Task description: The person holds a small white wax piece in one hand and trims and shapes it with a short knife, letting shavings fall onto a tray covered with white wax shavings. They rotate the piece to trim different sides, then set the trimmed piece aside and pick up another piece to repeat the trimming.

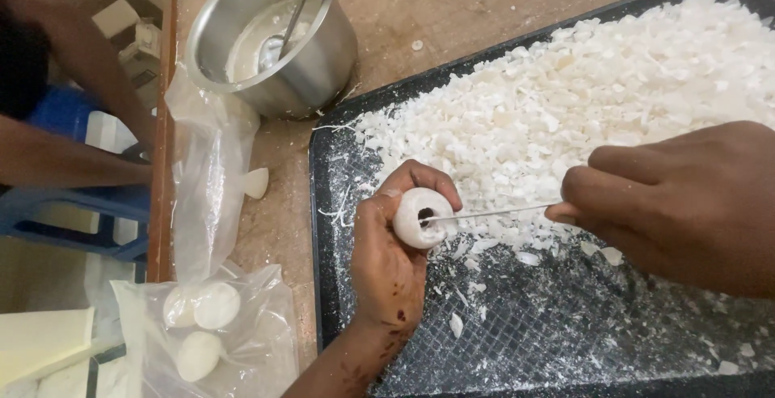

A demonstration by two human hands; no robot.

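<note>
The fingers (420, 178) of the left hand (387, 261) are curled around a round white piece (421, 217), holding it just above the near-left part of a black tray (327, 228); the piece has a dark hole in its face. The right hand (686, 204) has its fingers pressed together, pinching the end of a thin metal tool (492, 213) whose tip sits in that hole. Behind both hands the tray carries a heap of white shavings (581, 99) (thinner scatter lies on the textured floor of the tray in front). Left of the tray, on the brown counter (282, 204), lies a clear plastic bag (210, 317) with more white rounds inside. Farther back stands a steel pot (274, 35) with a spoon (282, 31) in it. Another person's arm (73, 164) shows at the left edge.
</note>
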